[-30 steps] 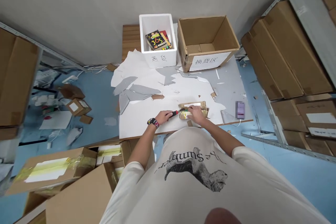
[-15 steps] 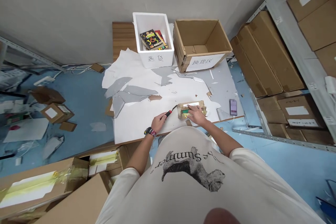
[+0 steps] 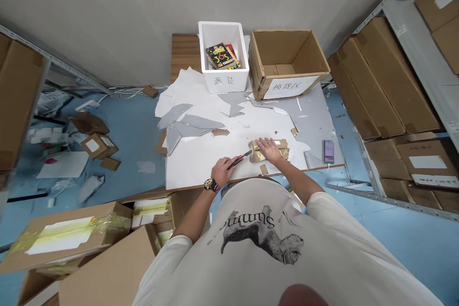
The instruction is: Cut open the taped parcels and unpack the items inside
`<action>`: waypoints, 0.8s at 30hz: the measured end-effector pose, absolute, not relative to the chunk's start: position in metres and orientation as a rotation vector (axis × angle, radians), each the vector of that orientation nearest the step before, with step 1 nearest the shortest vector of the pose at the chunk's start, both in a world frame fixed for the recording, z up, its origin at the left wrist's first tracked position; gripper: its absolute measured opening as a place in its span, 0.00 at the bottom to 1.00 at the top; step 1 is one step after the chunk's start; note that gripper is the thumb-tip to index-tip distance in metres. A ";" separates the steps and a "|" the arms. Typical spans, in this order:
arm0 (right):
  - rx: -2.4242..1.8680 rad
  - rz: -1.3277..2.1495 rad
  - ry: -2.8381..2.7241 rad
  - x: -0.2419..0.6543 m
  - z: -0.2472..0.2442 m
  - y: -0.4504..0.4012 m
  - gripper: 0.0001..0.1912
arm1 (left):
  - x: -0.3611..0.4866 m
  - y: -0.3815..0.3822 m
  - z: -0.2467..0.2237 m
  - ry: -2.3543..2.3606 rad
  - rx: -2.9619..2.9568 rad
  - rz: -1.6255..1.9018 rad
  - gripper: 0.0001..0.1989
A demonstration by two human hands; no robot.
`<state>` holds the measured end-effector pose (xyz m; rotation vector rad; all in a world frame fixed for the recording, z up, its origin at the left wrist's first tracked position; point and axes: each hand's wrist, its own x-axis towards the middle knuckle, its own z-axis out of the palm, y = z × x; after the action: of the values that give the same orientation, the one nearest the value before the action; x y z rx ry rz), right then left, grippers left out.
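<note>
A wood-grain table (image 3: pixel 184 55) stands against a plain grey wall (image 3: pixel 143 9) on a smooth blue floor (image 3: pixel 129 172), its top mostly covered by torn white and grey sheeting (image 3: pixel 201 162); at its back are a white foam box (image 3: pixel 224 87) with books (image 3: pixel 220 56) and an open brown cardboard carton (image 3: pixel 255 69); loaded metal shelving (image 3: pixel 389 2) rises on the right. Near the front edge, right of centre, lies a small oblong parcel (image 3: pixel 255 156) in shiny, crinkled tan tape, its long axis running left to right, nearly parallel to that edge; the right hand (image 3: pixel 269 149) rests on it, fingers spread; the left hand (image 3: pixel 221 172) is curled round the red-and-black handle of a knife (image 3: pixel 237 160), whose slim blade slants rightward and away from the body to the parcel's left end; whether they touch is unclear.
</note>
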<state>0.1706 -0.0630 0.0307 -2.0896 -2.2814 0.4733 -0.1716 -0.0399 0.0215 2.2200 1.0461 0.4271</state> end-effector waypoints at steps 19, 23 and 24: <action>-2.002 0.519 -2.194 0.180 0.018 -0.068 0.39 | -0.149 0.027 0.013 0.683 2.436 0.185 0.27; -1.988 0.537 -2.194 0.182 0.018 -0.068 0.38 | -0.139 0.027 0.015 0.690 2.467 0.101 0.27; -1.988 0.542 -2.189 0.181 0.017 -0.068 0.37 | -0.137 0.026 0.015 0.711 2.476 0.083 0.27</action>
<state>0.1815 -0.0680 0.0174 -1.9877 -2.1893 0.5424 -0.1368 0.0261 0.0152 2.4760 0.7111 0.0828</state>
